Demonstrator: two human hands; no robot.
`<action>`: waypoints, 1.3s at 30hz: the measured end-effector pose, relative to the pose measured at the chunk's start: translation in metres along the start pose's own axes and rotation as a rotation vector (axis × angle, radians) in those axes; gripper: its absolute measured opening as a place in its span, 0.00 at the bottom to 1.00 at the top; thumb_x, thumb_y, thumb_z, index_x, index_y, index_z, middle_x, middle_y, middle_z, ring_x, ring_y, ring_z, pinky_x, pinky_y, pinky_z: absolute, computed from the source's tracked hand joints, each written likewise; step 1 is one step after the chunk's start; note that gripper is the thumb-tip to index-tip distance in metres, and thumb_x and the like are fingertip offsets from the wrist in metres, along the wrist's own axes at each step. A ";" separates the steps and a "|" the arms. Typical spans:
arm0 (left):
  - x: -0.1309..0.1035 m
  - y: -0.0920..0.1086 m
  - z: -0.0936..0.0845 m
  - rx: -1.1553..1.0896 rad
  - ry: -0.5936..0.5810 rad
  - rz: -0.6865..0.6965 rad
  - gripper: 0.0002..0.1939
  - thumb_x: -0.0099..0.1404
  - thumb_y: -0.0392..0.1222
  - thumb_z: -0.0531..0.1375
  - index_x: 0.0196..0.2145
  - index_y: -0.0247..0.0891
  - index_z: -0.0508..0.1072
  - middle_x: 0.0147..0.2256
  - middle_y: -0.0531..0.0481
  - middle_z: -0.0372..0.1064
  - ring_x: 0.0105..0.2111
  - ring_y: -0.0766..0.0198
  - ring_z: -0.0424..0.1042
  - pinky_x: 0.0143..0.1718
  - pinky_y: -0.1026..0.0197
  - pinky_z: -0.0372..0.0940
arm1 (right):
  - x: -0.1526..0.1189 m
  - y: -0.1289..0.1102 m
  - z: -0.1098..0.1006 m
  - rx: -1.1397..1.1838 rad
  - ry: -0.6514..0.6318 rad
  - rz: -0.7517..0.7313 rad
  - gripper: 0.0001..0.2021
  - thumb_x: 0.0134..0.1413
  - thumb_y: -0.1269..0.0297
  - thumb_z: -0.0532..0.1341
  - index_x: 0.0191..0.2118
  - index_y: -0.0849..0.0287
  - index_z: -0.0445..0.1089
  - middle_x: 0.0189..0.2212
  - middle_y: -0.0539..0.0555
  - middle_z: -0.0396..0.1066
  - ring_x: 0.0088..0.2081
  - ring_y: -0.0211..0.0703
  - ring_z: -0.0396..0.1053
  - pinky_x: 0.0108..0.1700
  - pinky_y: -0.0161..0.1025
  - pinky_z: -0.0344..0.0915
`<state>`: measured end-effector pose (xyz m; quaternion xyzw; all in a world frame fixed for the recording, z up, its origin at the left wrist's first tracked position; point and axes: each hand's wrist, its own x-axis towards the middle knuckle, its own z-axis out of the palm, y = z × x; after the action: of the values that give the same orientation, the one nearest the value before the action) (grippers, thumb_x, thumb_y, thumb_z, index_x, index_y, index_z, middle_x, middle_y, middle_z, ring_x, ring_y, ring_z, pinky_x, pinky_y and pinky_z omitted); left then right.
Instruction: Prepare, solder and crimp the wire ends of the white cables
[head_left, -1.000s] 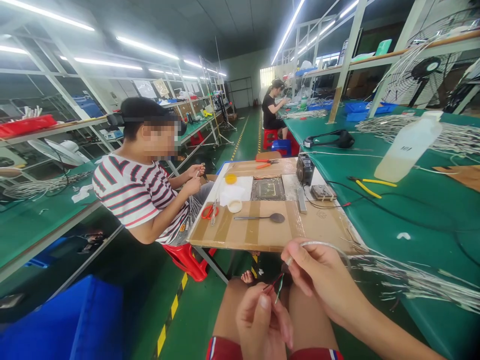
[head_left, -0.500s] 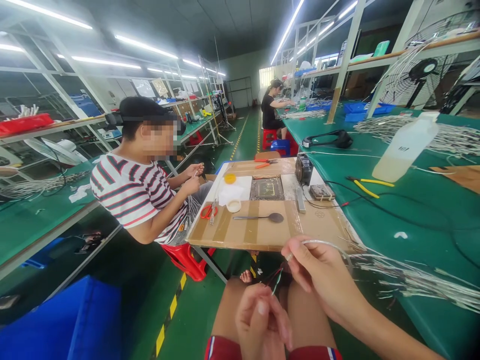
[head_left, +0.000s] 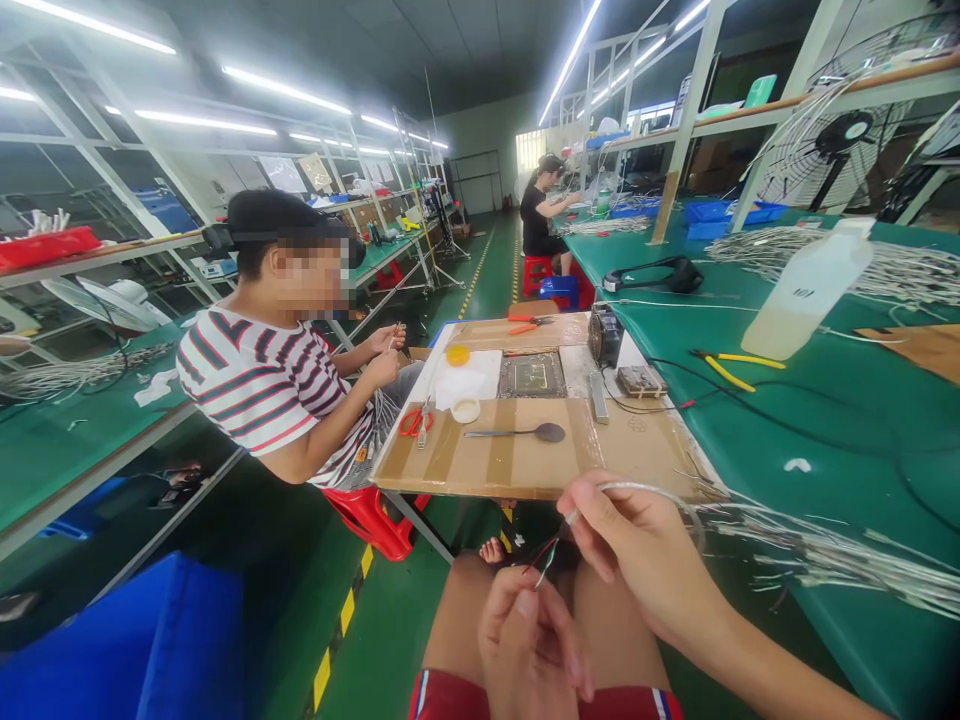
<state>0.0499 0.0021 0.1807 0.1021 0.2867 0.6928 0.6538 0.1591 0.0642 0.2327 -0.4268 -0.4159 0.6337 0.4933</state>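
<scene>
In the head view, my left fingers (head_left: 526, 612) pinch the thin coloured wires (head_left: 546, 562) and my right fingers (head_left: 602, 515) grip the pale cable (head_left: 651, 491), above my lap by the near edge of the cardboard-covered surface (head_left: 540, 475), with open floor (head_left: 401, 630) leftward. Since half a second ago both grips hold; the view shifts slightly. A spoon (head_left: 550, 432) lies on the surface; a co-worker (head_left: 255, 385) sits left.

White cable (head_left: 646, 488) between fingers (head_left: 600, 510)
</scene>
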 end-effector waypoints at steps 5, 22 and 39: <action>0.006 0.000 -0.024 0.055 -0.135 0.265 0.11 0.65 0.43 0.70 0.31 0.36 0.74 0.25 0.57 0.63 0.17 0.75 0.63 0.16 0.72 0.64 | -0.002 -0.002 -0.001 -0.079 0.028 -0.013 0.31 0.53 0.37 0.64 0.35 0.68 0.69 0.21 0.46 0.64 0.16 0.17 0.57 0.22 0.20 0.52; 0.019 0.002 -0.033 0.148 -0.027 0.242 0.12 0.63 0.47 0.72 0.31 0.38 0.76 0.19 0.57 0.56 0.15 0.76 0.58 0.16 0.73 0.60 | -0.006 -0.004 0.004 -0.277 0.029 -0.052 0.34 0.52 0.33 0.61 0.31 0.69 0.70 0.22 0.49 0.64 0.18 0.17 0.57 0.22 0.20 0.56; 0.009 0.013 -0.009 -0.082 0.033 -0.074 0.20 0.55 0.44 0.78 0.36 0.36 0.72 0.23 0.59 0.57 0.18 0.79 0.58 0.18 0.70 0.49 | -0.006 0.002 0.001 -0.342 0.035 -0.056 0.32 0.55 0.35 0.60 0.30 0.68 0.70 0.23 0.49 0.65 0.20 0.16 0.58 0.24 0.18 0.56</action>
<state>0.0332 0.0090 0.1781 0.0531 0.2723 0.6809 0.6778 0.1584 0.0581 0.2319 -0.5037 -0.5207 0.5320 0.4384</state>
